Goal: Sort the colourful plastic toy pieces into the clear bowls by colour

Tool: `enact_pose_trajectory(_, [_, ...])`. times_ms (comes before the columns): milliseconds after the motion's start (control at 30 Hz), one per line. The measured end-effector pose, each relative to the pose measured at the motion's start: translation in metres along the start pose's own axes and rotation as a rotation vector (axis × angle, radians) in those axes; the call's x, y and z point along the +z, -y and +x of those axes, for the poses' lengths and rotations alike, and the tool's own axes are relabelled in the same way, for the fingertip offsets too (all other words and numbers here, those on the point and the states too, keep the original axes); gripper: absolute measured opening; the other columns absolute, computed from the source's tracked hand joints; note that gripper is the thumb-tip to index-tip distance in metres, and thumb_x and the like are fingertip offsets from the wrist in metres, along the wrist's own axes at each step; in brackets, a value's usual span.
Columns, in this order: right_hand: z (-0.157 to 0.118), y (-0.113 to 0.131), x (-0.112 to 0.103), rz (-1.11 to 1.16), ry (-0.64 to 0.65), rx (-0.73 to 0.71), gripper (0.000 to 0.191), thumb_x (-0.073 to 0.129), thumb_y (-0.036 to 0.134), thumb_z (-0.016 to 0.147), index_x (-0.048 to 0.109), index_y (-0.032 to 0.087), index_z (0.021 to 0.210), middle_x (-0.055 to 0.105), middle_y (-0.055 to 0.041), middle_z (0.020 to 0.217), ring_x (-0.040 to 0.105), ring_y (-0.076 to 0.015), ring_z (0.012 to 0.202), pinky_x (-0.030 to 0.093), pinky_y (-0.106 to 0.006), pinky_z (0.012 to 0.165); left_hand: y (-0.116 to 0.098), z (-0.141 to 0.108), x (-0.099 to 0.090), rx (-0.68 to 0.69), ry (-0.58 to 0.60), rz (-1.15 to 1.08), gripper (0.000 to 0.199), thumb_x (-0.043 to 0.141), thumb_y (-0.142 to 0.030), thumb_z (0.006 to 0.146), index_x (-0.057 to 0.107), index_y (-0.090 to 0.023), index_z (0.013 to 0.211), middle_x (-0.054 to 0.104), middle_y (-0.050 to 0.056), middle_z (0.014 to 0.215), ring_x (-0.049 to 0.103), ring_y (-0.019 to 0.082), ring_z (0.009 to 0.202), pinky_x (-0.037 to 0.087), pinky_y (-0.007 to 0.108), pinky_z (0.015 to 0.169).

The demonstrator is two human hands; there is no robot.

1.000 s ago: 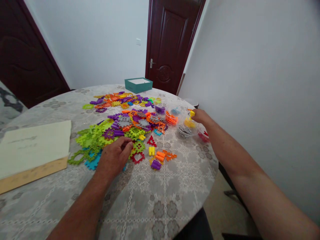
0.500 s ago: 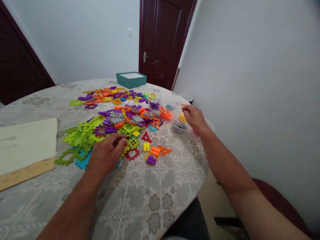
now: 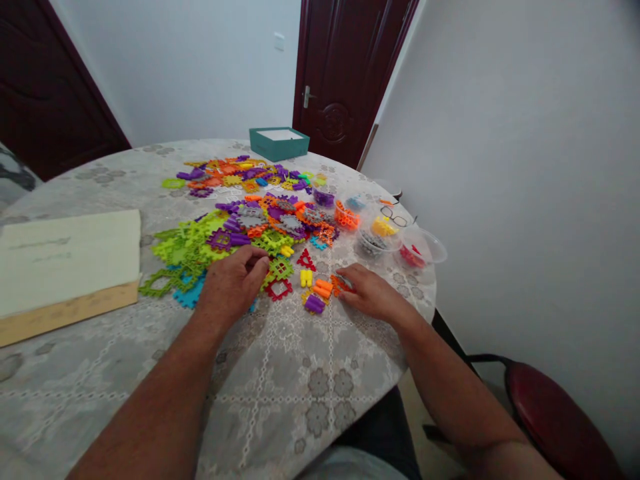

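Observation:
My left hand (image 3: pixel 235 281) rests at the near edge of a heap of lime-green plastic building pieces (image 3: pixel 187 243). Its fingers are loosely curled, with the thumb apart from them, beside a green square piece (image 3: pixel 281 268). My right hand (image 3: pixel 371 291) is low over the table, thumb and fingers apart on either side of an orange triangular piece (image 3: pixel 340 285). Just left of it lie an orange connector (image 3: pixel 323 288), a purple connector (image 3: pixel 315 305) on a yellow-orange piece, and a yellow connector (image 3: pixel 306 279). A red triangle (image 3: pixel 306 260) and a red square frame (image 3: pixel 279 289) lie between the hands.
Clear plastic tubs hold sorted connectors: orange (image 3: pixel 347 215), grey (image 3: pixel 373 243), yellow (image 3: pixel 384 225) and red (image 3: pixel 413 255). Eyeglasses (image 3: pixel 395 217) are near them. A teal box (image 3: pixel 280 143) stands behind another mixed heap (image 3: pixel 240 175). A paper sheet (image 3: pixel 70 257) lies on the left.
My right hand has come down from the tubs to the orange triangular piece, uncovering the tubs and eyeglasses. My left hand stays at the green heap. The view has shifted slightly.

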State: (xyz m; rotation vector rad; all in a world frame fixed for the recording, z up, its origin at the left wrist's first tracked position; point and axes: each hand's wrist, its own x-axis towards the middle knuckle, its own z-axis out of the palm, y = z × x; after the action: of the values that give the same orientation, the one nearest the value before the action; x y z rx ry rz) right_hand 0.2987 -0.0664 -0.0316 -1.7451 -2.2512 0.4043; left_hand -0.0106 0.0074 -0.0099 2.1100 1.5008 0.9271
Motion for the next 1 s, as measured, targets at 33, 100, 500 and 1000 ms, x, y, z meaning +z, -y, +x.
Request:
enact_pose_trajectory(33, [0.0,0.001,0.0,0.009,0.012,-0.001,0.044,0.067,0.028,0.093,0.061,0.021,0.137,0.064,-0.0126,0.127,0.062,-0.0251,0.113,0.048,-0.037,0.097,-0.001,0.0,0.0,0.0,-0.002,0.001,0.029,0.055,-0.042,0.095,0.074,-0.023,0.106,0.08,0.004,0.093,0.073,0.022,0.084,0.053,0.032,0.08])
enact_pose_trajectory(100, [0.0,0.003,0.001,0.031,0.029,0.004,0.043,0.068,0.027,0.092,0.062,0.021,0.135,0.065,-0.0116,0.121,0.063,-0.0239,0.106,0.049,-0.036,0.094,-0.001,0.0,0.0,0.003,-0.002,0.008,0.029,0.055,-0.041,0.095,0.074,-0.023,0.105,0.08,0.004,0.093,0.073,0.022,0.084,0.053,0.032,0.08])
enact_pose_trajectory(500, [0.033,-0.007,0.004,0.041,-0.077,0.164,0.028,0.049,0.017,0.097,0.07,0.015,0.115,0.075,-0.0075,0.093,0.067,-0.0199,0.084,0.045,-0.028,0.073,-0.002,-0.002,0.0,-0.003,-0.001,-0.032,0.027,0.055,-0.039,0.095,0.074,-0.022,0.105,0.08,0.004,0.094,0.073,0.021,0.084,0.053,0.031,0.082])
enact_pose_trajectory(1000, [0.06,0.04,-0.015,-0.084,0.103,-0.082,0.034,0.06,0.037,0.1,0.066,0.02,0.128,0.071,-0.0121,0.118,0.067,-0.0249,0.105,0.05,-0.036,0.092,-0.002,-0.001,-0.001,-0.006,-0.024,-0.023,0.025,0.056,-0.036,0.095,0.074,-0.021,0.104,0.079,0.005,0.093,0.072,0.021,0.083,0.053,0.032,0.082])
